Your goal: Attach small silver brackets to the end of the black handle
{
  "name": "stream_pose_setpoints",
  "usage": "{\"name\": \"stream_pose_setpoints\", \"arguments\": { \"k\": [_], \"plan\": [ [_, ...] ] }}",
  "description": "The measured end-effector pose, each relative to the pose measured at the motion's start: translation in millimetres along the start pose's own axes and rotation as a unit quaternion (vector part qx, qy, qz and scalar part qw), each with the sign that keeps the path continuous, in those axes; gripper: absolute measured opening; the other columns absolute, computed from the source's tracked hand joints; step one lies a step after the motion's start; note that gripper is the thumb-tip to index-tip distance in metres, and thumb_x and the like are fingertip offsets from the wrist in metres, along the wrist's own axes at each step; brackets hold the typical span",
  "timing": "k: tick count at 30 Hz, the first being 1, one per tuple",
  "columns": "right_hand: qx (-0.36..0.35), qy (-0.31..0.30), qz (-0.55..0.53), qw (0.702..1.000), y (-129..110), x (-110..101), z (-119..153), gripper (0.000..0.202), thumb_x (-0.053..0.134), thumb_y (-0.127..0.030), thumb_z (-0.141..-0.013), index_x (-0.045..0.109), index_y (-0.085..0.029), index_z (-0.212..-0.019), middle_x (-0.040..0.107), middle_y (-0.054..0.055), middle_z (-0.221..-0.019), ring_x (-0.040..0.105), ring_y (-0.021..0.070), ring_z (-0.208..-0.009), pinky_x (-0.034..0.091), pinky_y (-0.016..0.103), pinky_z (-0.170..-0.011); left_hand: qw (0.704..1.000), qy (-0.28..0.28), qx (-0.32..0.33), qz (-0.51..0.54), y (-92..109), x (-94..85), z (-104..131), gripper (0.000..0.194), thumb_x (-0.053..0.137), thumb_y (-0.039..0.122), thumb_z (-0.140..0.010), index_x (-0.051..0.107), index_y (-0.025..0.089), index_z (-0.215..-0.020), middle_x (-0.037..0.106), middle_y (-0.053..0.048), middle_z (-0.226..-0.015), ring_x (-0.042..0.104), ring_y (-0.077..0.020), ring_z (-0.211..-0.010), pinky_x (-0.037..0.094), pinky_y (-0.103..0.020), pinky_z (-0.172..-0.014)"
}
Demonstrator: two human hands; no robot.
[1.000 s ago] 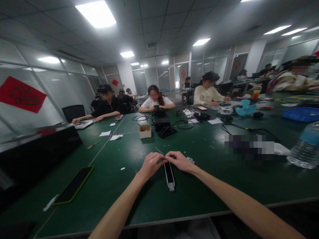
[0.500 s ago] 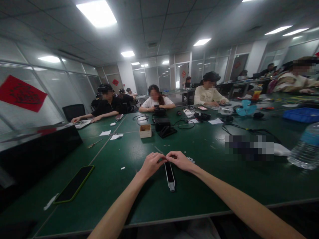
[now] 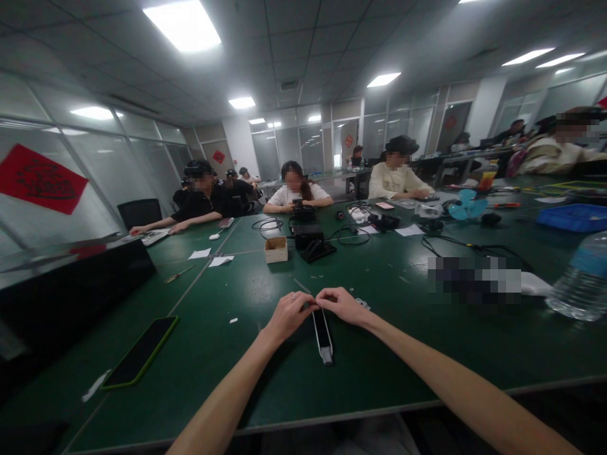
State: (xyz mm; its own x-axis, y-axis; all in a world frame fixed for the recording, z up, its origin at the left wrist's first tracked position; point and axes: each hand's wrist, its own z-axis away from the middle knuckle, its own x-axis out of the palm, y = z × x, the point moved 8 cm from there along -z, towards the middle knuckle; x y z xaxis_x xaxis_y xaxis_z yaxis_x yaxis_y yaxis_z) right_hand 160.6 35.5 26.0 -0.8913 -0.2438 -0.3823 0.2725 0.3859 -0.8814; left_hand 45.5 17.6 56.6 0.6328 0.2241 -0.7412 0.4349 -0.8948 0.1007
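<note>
A long, narrow device (image 3: 323,336) with a black face, a pale rim and a grey end piece lies on the green table (image 3: 398,354), its grey end towards me. Over its far end, my left hand (image 3: 291,315) and my right hand (image 3: 345,306) meet with fingertips pinched together. Whatever sits between the fingertips is too small or hidden to make out. Just beyond my right hand, a small pale part (image 3: 363,303) shows partly behind the wrist.
A green-edged phone (image 3: 140,352) lies at left, near a black panel (image 3: 76,297). Ahead stand a small open box (image 3: 275,250) and black equipment (image 3: 309,237) with cables. At right are a water bottle (image 3: 581,278), a blue tray (image 3: 573,218) and a fan (image 3: 467,205). Several people sit beyond.
My hands stay pinched together at the device's far end, with hardly any movement. The camera view has shifted very slightly.
</note>
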Motion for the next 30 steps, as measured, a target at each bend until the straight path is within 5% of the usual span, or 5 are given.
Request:
{"name": "stream_pose_setpoints", "arguments": {
  "k": [8,21,30],
  "plan": [
    [0.039,-0.025,-0.061,0.997,4.6,2.4,0.7,0.029,0.058,-0.042,-0.079,0.065,-0.014,-0.082,0.059,-0.001,-0.073,0.052,0.0121,-0.067,0.041,0.025,-0.066,1.0,0.007,0.002,0.024,5.8,-3.9,-0.9,0.017,0.05,0.03,-0.092,0.06,0.016,-0.091,0.066,-0.004,-0.083,0.062,-0.0139,-0.076,0.052,-0.026,-0.071],
    [0.096,-0.046,-0.225,0.969,4.5,9.6,4.1,0.031,0.068,-0.044,-0.07,0.062,-0.014,-0.075,0.052,-0.003,-0.066,0.043,0.0079,-0.058,0.034,0.022,-0.058,0.99,0.053,-0.087,0.094,-1.0,-7.0,-2.1,0.019,0.057,0.035,-0.087,0.065,0.018,-0.086,0.067,-0.002,-0.078,0.062,-0.0131,-0.068,0.052,-0.024,-0.066],
    [0.089,-0.039,-0.209,0.973,2.7,4.1,4.3,0.028,0.067,-0.041,-0.071,0.062,-0.014,-0.075,0.053,-0.003,-0.067,0.044,0.0083,-0.059,0.036,0.023,-0.06,0.914,0.047,-0.263,0.306,-16.6,3.8,0.7,0.019,0.068,0.033,-0.076,0.069,0.014,-0.079,0.069,-0.002,-0.073,0.062,-0.0137,-0.063,0.051,-0.024,-0.06]
  ]
}}
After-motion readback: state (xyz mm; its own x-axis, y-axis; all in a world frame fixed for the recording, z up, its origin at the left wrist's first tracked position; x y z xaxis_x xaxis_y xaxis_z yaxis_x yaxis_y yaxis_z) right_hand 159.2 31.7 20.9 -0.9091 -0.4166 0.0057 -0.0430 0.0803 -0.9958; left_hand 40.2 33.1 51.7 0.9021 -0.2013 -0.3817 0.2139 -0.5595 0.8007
